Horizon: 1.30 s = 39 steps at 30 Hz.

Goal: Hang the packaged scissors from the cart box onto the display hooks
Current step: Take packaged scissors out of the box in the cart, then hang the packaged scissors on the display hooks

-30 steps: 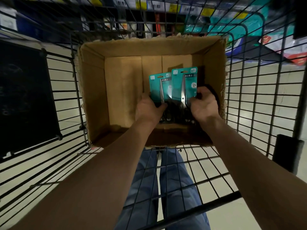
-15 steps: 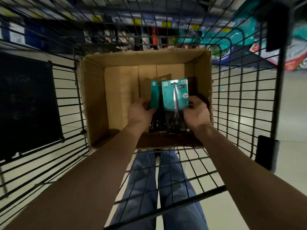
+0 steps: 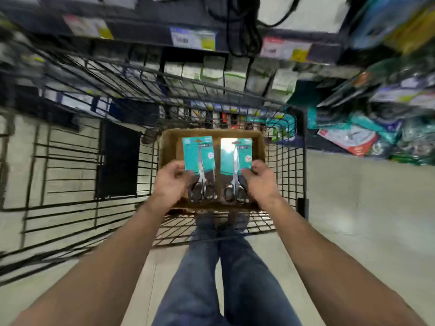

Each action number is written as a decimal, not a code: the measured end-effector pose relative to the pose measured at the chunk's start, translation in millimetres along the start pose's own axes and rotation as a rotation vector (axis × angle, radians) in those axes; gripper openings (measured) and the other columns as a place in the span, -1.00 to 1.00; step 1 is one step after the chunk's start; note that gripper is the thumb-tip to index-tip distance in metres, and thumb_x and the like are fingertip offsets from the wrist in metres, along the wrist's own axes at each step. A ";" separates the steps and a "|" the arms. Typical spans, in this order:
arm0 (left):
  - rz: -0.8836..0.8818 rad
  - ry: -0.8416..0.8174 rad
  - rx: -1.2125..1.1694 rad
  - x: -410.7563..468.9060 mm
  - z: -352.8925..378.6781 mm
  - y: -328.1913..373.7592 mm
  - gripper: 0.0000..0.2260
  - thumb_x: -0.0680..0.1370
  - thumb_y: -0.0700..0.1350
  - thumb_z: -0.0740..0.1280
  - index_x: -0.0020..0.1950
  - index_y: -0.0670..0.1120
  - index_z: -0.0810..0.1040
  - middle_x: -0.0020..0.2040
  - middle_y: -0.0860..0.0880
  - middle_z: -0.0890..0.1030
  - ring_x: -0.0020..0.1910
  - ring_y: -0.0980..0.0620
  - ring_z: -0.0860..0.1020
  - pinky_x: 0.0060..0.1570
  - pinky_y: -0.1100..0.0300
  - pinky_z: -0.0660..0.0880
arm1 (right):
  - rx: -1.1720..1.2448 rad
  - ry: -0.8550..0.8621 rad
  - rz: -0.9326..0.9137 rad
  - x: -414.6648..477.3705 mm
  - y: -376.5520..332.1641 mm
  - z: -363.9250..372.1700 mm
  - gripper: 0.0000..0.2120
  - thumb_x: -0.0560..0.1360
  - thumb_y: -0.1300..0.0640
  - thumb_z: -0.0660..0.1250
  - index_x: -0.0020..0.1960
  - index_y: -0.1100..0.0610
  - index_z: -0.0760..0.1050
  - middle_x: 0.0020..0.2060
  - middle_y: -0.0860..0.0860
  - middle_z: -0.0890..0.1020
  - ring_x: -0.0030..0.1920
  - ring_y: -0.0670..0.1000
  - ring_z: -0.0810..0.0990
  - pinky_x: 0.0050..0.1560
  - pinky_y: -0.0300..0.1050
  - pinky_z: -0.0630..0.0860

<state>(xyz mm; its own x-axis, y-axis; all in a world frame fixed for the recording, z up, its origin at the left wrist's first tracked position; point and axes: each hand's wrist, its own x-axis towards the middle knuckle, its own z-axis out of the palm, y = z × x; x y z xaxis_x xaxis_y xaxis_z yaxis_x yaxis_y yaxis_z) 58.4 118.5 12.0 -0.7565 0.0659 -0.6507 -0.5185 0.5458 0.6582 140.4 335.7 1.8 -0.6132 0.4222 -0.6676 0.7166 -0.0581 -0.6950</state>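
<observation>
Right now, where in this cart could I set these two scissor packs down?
Bare wire floor shows between the cardboard box and your side of the cart; narrow strips run left, by the dark panel, and right. The scissor packs hide the box's inside. Shelves ahead are crowded.

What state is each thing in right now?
Left pack: upright, gripped by left hand, over the box.
Right pack: upright, gripped by right hand, beside the left pack, not touching it.
Box: open-topped, sitting in the cart; contents hidden.
Cart: holds the box.
</observation>
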 end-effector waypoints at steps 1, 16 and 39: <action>0.033 0.020 0.007 -12.7 -3.1 7.8 -0.84 0.59 -0.22 0.42 0.05 0.04 0.59 0.04 0.03 0.69 -0.25 0.16 0.66 -0.38 0.31 0.57 | 0.016 -0.009 0.000 -10.1 -5.8 -4.4 -0.80 0.58 0.32 0.34 -0.08 0.03 0.52 -0.02 0.08 0.72 -0.12 -0.02 0.67 -0.07 -0.15 0.63; 0.430 -0.042 0.187 -166.4 -20.0 50.4 -0.81 0.60 -0.12 0.41 0.20 -0.08 0.54 0.06 -0.07 0.69 0.04 -0.04 0.66 0.16 0.03 0.58 | 0.174 0.288 -0.139 -188.1 10.9 -94.3 -0.84 0.60 0.34 0.30 0.16 0.21 0.54 0.12 0.06 0.66 0.04 0.02 0.65 -0.09 -0.26 0.61; 1.017 -0.423 0.235 -453.0 211.2 203.3 -0.83 0.60 -0.19 0.40 0.19 -0.07 0.59 0.01 0.02 0.66 -0.04 0.08 0.60 0.08 0.15 0.53 | 0.344 0.881 -0.350 -447.3 82.5 -409.0 -0.91 0.43 0.15 0.40 -0.08 0.07 0.64 -0.15 0.11 0.73 -0.22 0.07 0.66 -0.11 0.26 0.63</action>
<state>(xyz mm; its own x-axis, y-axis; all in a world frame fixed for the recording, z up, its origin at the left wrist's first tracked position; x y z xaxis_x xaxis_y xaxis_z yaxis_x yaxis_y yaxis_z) 379.9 376.0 360.6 -0.5656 0.8236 0.0420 0.3835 0.2176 0.8975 609.7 512.0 352.3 -0.2074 0.9756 -0.0725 0.3232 -0.0016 -0.9463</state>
